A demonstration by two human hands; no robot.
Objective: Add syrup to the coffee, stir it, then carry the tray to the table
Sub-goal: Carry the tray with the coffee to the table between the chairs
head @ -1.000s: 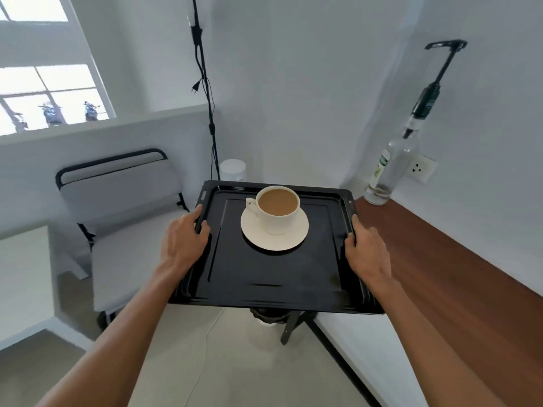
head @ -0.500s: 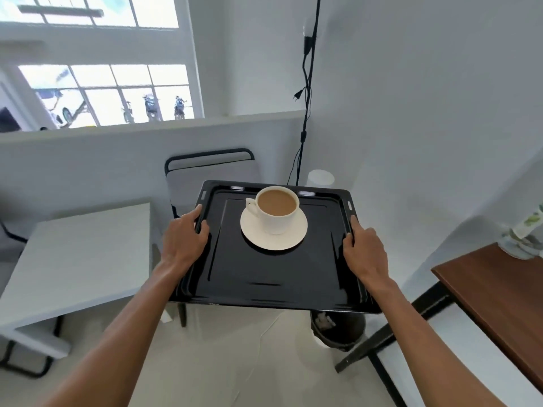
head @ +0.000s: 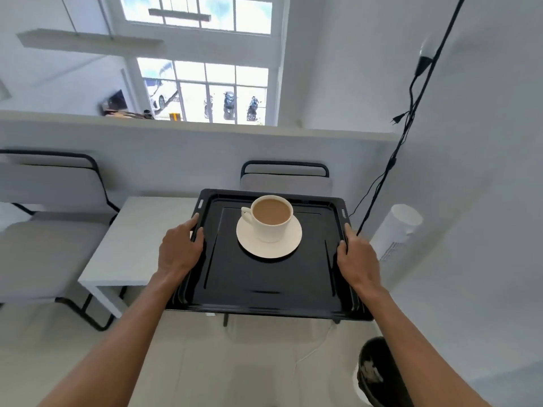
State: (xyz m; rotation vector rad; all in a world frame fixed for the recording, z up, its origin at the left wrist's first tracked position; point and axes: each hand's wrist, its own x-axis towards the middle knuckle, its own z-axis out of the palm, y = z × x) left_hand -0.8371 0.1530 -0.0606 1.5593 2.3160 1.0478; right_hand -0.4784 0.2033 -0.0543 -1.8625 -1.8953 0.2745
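A black tray [head: 264, 289] is held level in the air in front of me. My left hand [head: 179, 248] grips its left rim and my right hand [head: 357, 258] grips its right rim. On the tray's far half a white cup of milky coffee [head: 271, 218] stands upright on a white saucer [head: 269, 245]. A small white table [head: 132, 245] stands ahead and to the left, partly under the tray's left edge.
A grey chair [head: 44, 230] stands left of the table and another grey chair [head: 285, 179] behind the tray. Black cables [head: 408, 124] hang down the right wall. A white cylinder [head: 396, 230] and a dark bin [head: 379, 374] sit at the right.
The view has swung left: the wooden counter and bottle have left the frame, and the white table now lies right ahead. Both hands keep their grip on the tray; the cup stays level.
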